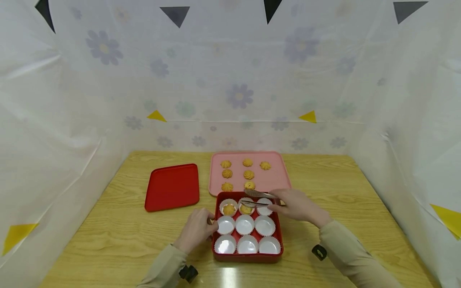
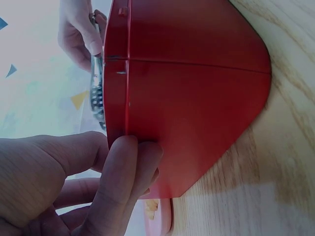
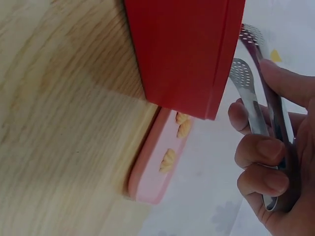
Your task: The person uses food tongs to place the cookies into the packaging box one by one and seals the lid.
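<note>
A red square box (image 1: 248, 258) holds rows of white paper cups (image 1: 245, 225). Two cups of its back row contain cookies: one cookie (image 1: 228, 209) at the left, another cookie (image 1: 245, 209) in the middle. My left hand (image 1: 196, 228) pinches the box's left wall at the rim between thumb and fingers. In my right hand (image 1: 297, 205) are metal tongs (image 3: 281, 123), gripped with the fingers curled round them. Their perforated tips stand apart over the back row, and no cookie shows between them.
Behind the box lies a pink tray (image 1: 273, 180) with several piped cookies (image 1: 248, 175). A red lid-like tray (image 1: 173, 188) rests on the wooden table (image 1: 119, 240) at the left. White patterned sheeting (image 1: 239, 132) surrounds the table's back and sides.
</note>
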Tool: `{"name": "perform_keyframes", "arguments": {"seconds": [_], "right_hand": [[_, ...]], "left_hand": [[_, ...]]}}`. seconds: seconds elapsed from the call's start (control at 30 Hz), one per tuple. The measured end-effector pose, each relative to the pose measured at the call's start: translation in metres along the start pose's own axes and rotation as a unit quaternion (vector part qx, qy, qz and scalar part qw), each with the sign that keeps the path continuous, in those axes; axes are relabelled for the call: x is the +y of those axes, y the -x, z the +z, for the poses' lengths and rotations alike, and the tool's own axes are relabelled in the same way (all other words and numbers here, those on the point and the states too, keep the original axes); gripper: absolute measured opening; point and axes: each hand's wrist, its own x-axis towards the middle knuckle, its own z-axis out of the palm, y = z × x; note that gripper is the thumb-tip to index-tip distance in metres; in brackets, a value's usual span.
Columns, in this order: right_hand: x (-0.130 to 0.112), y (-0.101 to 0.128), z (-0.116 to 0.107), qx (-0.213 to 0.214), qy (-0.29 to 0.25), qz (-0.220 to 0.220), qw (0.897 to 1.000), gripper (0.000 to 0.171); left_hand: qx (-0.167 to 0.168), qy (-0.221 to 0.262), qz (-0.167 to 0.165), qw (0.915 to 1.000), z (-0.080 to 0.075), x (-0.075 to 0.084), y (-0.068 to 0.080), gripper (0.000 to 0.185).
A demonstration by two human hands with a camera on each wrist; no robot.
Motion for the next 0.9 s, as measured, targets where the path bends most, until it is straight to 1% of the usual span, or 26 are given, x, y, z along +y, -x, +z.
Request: {"name": "perform_keyframes", "arguments": {"seconds": [0.1, 0.17, 0.27, 0.33, 0.4, 0.53, 0.63, 0.73, 0.9], "right_hand": [[0.007, 0.003, 0.001, 0.013, -0.05, 0.022, 0.998, 0.037], [0.012, 0.004, 0.003, 0.027, -0.079, 0.036, 0.996, 0.035], [0.019, 0.003, 0.005, 0.05, -0.111, 0.052, 0.991, 0.034], [0.022, 0.003, 0.006, 0.066, -0.12, 0.067, 0.988, 0.035], [0.025, 0.002, 0.008, 0.082, -0.123, 0.083, 0.986, 0.037], [0.031, -0.001, 0.01, 0.111, -0.114, 0.127, 0.979, 0.032], [0.036, -0.004, 0.011, 0.12, -0.098, 0.157, 0.975, 0.033], [0.043, -0.008, 0.011, 0.113, -0.084, 0.179, 0.974, 0.036], [0.053, -0.019, 0.008, 0.076, -0.069, 0.213, 0.972, 0.033]], "left_hand": [[0.0, 0.0, -0.001, 1.0, 0.0, 0.0, 0.0, 0.041], [0.0, 0.001, -0.002, 1.0, 0.0, 0.001, 0.0, 0.041], [0.0, 0.002, -0.005, 1.0, 0.0, 0.001, 0.0, 0.041], [0.0, 0.001, -0.006, 1.0, 0.0, 0.001, 0.0, 0.04], [0.001, 0.0, -0.005, 1.0, 0.0, 0.001, 0.001, 0.038], [0.003, -0.002, -0.002, 1.0, 0.0, 0.002, 0.001, 0.038], [0.004, -0.003, -0.001, 1.0, 0.0, 0.002, 0.001, 0.039], [0.005, -0.002, -0.001, 1.0, 0.0, 0.002, 0.001, 0.04], [0.002, 0.001, -0.002, 1.0, 0.0, 0.001, 0.001, 0.038]]}}
